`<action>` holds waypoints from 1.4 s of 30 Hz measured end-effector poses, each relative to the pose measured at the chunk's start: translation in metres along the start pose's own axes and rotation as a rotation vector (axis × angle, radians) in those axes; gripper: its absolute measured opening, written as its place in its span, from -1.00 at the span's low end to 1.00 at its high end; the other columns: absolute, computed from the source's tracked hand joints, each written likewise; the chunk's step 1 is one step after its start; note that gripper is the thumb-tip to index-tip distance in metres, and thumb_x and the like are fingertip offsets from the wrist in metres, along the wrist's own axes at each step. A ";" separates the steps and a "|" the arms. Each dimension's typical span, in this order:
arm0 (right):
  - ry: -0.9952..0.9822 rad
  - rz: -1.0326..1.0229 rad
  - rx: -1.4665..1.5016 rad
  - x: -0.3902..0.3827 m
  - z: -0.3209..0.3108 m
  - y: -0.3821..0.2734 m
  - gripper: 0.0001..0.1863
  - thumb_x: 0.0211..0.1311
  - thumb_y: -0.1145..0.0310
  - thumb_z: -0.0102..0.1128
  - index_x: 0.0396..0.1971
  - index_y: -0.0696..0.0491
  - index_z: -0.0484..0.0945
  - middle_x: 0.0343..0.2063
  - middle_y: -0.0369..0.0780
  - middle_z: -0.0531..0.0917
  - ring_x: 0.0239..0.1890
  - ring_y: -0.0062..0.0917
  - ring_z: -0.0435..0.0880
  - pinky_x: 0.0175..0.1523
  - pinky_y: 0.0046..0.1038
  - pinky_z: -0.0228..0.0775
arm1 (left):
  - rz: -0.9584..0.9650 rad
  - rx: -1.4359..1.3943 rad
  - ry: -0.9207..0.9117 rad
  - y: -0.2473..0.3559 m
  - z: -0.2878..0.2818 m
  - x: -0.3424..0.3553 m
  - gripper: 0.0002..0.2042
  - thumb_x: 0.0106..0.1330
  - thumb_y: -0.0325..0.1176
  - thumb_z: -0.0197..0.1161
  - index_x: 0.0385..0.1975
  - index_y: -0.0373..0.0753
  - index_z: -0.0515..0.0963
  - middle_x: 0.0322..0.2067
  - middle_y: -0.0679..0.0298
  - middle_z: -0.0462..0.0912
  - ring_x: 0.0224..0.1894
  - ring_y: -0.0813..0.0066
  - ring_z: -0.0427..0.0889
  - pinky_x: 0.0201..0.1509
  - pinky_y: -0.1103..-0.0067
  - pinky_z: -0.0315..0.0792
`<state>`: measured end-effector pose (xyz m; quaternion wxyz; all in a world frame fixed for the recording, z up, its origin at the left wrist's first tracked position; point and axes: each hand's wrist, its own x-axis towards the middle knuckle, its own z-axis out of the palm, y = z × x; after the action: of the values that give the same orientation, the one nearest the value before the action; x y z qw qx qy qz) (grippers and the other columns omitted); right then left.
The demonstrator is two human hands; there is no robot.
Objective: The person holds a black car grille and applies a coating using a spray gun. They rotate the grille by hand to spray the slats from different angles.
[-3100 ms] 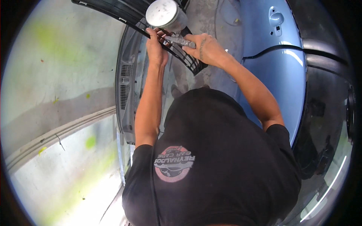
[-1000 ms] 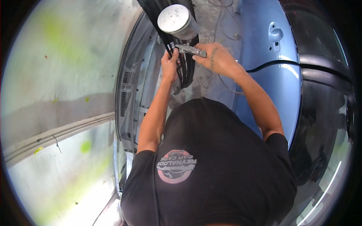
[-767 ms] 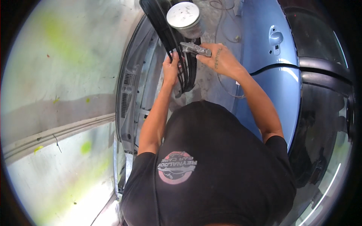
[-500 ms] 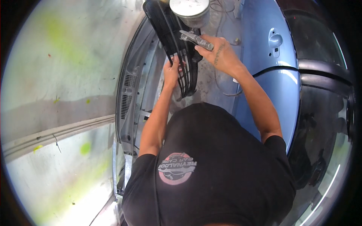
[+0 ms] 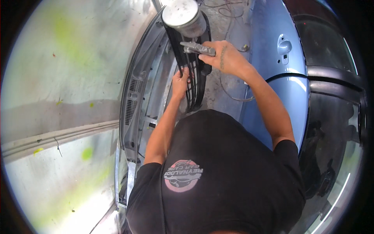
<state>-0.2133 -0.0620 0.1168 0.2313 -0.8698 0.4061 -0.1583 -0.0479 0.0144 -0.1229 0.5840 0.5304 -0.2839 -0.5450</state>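
My right hand (image 5: 226, 59) is closed around the handle of a metal spray gun (image 5: 199, 48). A round cup with a white lid (image 5: 181, 13) sits on the gun and covers part of what lies beneath. In my left hand (image 5: 180, 84) is a long black slatted plastic panel (image 5: 200, 85), like a car grille, gripped by its left edge. The gun is over the upper part of this panel. My right fingers are partly hidden behind the gun handle, and the gun's trigger cannot be made out.
On the right stands a blue car door (image 5: 269, 109) with a handle (image 5: 284, 47) and dark windows. A grey plastic trim piece (image 5: 132, 95) rests on a metal frame (image 5: 131, 173) at left, beside a paint-spotted wall (image 5: 62, 66). A hose (image 5: 230, 94) hangs near my right forearm.
The spray gun and its cup have shifted left, the gun also slightly down and its cup tilting. The black panel has moved down a little and stands more upright. Both hands keep their grip.
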 end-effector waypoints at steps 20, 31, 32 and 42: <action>0.217 -0.030 0.051 0.017 -0.005 -0.005 -0.63 0.32 0.18 0.33 -0.04 0.13 0.67 -0.48 0.01 0.67 -0.42 -0.18 0.68 -0.20 -0.26 0.49 | -0.057 0.104 -0.041 -0.031 -0.008 -0.017 -0.56 0.53 0.13 0.15 -0.10 -0.16 0.65 -0.29 0.39 0.71 -0.26 0.61 0.63 -0.18 0.57 0.47; 0.180 0.040 0.026 0.012 -0.006 -0.001 -0.62 0.33 0.16 0.30 -0.01 0.12 0.66 -0.48 0.01 0.68 -0.43 -0.11 0.68 -0.23 -0.24 0.48 | -0.055 0.070 -0.025 -0.020 -0.005 -0.020 -0.57 0.52 0.14 0.16 -0.19 -0.15 0.62 -0.33 0.38 0.72 -0.28 0.60 0.66 -0.21 0.58 0.41; 0.154 0.043 0.004 0.012 -0.007 0.001 -0.62 0.33 0.16 0.29 -0.03 0.13 0.66 -0.48 0.02 0.67 -0.43 -0.10 0.68 -0.23 -0.23 0.48 | -0.063 0.074 -0.019 -0.020 -0.005 -0.020 -0.57 0.51 0.14 0.16 -0.19 -0.15 0.62 -0.33 0.37 0.72 -0.28 0.59 0.66 -0.20 0.57 0.41; 0.045 0.111 -0.104 0.013 -0.018 0.008 -0.66 0.35 0.16 0.26 -0.09 0.11 0.65 -0.43 0.05 0.70 -0.26 0.01 0.71 -0.09 -0.10 0.52 | -0.071 0.077 -0.064 -0.028 -0.004 -0.017 -0.55 0.50 0.16 0.17 -0.14 -0.16 0.63 -0.30 0.37 0.72 -0.24 0.60 0.66 -0.17 0.56 0.44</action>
<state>-0.2188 -0.0816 0.1292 0.1849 -0.8531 0.4664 -0.1435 -0.0577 0.0360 -0.1459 0.5343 0.5446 -0.3040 -0.5705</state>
